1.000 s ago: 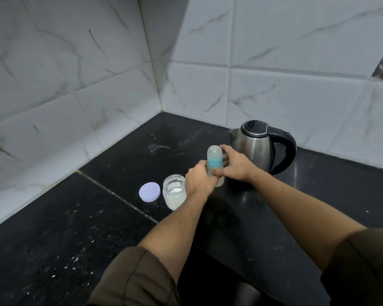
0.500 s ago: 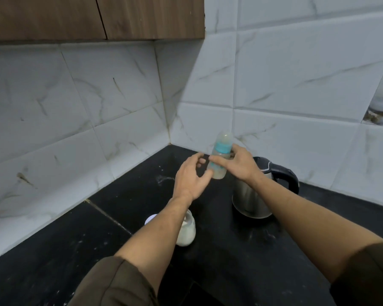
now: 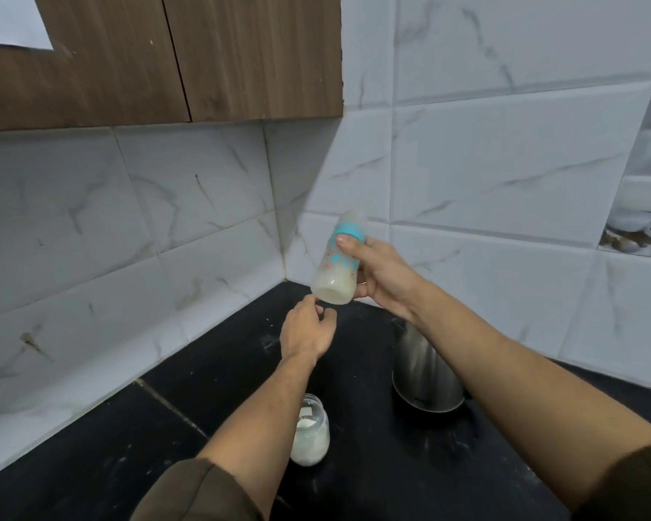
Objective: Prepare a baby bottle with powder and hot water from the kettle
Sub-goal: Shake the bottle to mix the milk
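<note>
So the bottle (image 3: 337, 267) looks ready for mixing: the teal ring (image 3: 350, 231) and clear cap are on, and there's cloudy white liquid inside. I'd say this is the shake step.

How I'd do it well: check the ring is screwed down hard first, since hot water builds a bit of pressure and a loose top will spit. Swirl or shake from the wrist instead of swinging the whole arm. Do it over the counter (image 3: 373, 464), not over the open powder jar (image 3: 311, 439), because drips in there would clump the powder.

Where stuff is: the bottle is up in the air in front of the tiled corner, tilted with its top toward 1 o'clock and its base facing me. The jar stands on the counter at 6 o'clock from my left grip. The kettle (image 3: 421, 377) is at 2 o'clock from the jar, partly hidden behind my right forearm.

My right grip (image 3: 380, 280) is wrapped round the bottle's body, with one fingertip up against the ring. My left grip (image 3: 307, 332) sits just under the base at about 7 o'clock, fingers loosely curled and holding nothing. One fingertip is right beside the base, but I can't tell if it actually touches.
</note>
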`<state>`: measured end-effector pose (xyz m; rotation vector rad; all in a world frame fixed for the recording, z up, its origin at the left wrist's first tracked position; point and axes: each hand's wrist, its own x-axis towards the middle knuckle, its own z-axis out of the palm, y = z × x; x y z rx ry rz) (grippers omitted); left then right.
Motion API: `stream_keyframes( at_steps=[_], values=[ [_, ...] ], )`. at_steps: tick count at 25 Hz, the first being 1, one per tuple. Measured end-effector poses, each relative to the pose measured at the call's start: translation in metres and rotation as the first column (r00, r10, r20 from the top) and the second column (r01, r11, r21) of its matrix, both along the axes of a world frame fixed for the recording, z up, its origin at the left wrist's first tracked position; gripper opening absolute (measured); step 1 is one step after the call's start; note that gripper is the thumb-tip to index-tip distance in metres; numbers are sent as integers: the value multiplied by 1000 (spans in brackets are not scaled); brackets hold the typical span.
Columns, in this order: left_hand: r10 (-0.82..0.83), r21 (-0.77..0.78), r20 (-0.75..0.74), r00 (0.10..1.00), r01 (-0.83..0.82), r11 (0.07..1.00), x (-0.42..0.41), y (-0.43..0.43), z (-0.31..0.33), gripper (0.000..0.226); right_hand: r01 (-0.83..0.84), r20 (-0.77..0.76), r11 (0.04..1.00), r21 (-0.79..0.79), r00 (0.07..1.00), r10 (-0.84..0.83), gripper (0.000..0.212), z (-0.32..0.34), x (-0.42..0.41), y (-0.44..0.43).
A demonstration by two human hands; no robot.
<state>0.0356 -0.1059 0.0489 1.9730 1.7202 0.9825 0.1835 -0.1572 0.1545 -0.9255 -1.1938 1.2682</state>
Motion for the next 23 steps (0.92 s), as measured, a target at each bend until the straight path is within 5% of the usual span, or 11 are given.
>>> stream_keyframes(
  at_steps=[3,5,6,8,10,12,14,15,18,20,23],
  values=[
    [-33,-15,-43,999,33,999,3,0,-1,47,120,-301,992,45,948,-101,36,18,0,4],
    [-34,-24,-70,997,32,999,0,1,-4,51,236,-606,971,-29,769,-205,35,32,4,9],
    [-26,-33,-80,996,24,999,-1,3,-4,52,227,-615,973,-32,763,-199,34,36,4,8],
    [-20,-54,-98,995,15,998,-4,5,-6,53,100,-344,995,17,935,-89,29,39,0,2],
    [-21,-68,-119,993,13,998,-2,6,-6,53,-1,-130,996,87,991,13,27,35,-8,-3],
    [-16,-60,-123,992,8,998,1,6,-4,52,71,-322,996,62,945,-47,27,42,-14,-4],
    [-15,-47,-127,992,9,999,3,7,-5,53,185,-623,981,-54,762,-178,32,46,-15,6],
    [-11,-43,-131,991,6,999,4,7,-5,53,187,-638,979,-79,745,-194,33,49,-15,9],
    [-21,-44,-154,988,14,999,5,9,-5,53,22,-79,1000,-7,997,-23,33,45,-17,1],
    [-39,-37,-181,983,32,999,7,11,-5,53,-110,134,989,94,986,97,41,44,-13,-1],
    [-52,-2,-215,975,53,999,7,11,-3,53,124,-323,991,58,941,-98,41,52,-5,5]
  ],
)
